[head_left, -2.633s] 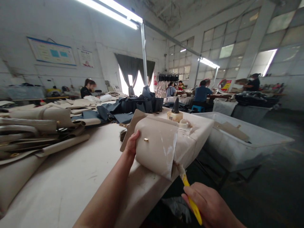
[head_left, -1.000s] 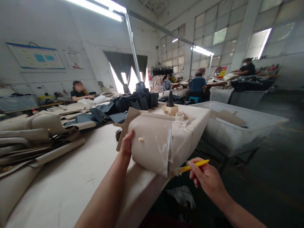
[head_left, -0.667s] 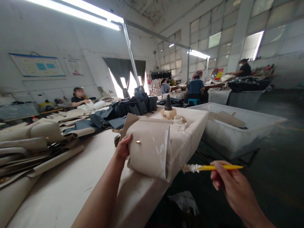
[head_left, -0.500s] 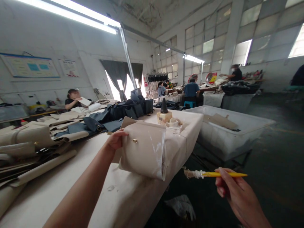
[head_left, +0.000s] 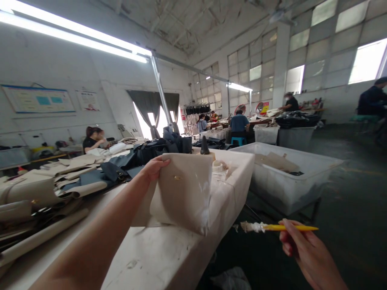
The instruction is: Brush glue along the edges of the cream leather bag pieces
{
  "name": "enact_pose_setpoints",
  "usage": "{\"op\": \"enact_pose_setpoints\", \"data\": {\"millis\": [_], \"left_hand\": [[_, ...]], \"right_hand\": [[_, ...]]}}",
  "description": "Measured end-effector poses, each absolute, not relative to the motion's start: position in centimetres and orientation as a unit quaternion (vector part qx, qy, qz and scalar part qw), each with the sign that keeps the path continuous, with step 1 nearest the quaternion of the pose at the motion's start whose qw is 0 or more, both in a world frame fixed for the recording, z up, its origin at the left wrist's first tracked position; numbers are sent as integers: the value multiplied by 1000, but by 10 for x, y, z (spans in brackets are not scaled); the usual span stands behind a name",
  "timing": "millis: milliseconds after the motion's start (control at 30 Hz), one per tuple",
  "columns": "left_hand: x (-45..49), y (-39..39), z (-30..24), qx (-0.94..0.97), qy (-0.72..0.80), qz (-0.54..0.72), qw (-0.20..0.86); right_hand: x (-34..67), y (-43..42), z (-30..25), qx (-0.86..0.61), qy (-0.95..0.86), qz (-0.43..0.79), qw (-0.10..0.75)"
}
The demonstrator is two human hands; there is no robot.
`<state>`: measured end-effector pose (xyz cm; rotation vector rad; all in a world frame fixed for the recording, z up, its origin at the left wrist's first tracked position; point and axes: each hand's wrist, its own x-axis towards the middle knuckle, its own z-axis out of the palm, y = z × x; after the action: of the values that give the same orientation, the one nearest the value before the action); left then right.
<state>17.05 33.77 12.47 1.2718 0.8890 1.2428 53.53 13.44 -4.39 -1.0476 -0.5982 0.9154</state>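
My left hand (head_left: pixel 155 167) pinches the upper left edge of a beige leather-like bag panel (head_left: pixel 184 197). The panel stands tilted on the table, with a small gold clasp (head_left: pixel 177 177) on its face and a shiny wet-looking strip down its right edge. Beyond the table's right edge, my right hand (head_left: pixel 305 245) grips a glue brush (head_left: pixel 287 228) with a yellow handle. White residue coats its bristles (head_left: pixel 249 226), which point left and stay apart from the panel. Behind the panel sit a black cone-topped bottle (head_left: pixel 204 146) and a roll of tape (head_left: pixel 220 166).
Piled beige pieces (head_left: pixel 75 165) and dark blue bags (head_left: pixel 145 151) cover the table's left and far side. A white plastic bin (head_left: pixel 281 193) holding beige pieces stands to the right. Several people work in the background, one (head_left: pixel 96 139) across the table at the left.
My left hand has lifted the panel's upper edge, so it stands more upright. The brush has shifted slightly right with my right hand. The whole view has tilted up a little.
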Motion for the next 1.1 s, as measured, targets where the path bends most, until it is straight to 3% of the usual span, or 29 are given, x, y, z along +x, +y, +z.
{"op": "enact_pose_setpoints", "data": {"millis": [300,733,1100], "left_hand": [[167,351,175,538,240,660,467],[115,231,49,457,331,605,562],[131,215,31,409,376,612,562]], "right_hand": [[540,141,-38,-483,-246,399,739],[544,159,-33,-493,-278,404,719],[530,172,-17,-480,-359,407,690]]}}
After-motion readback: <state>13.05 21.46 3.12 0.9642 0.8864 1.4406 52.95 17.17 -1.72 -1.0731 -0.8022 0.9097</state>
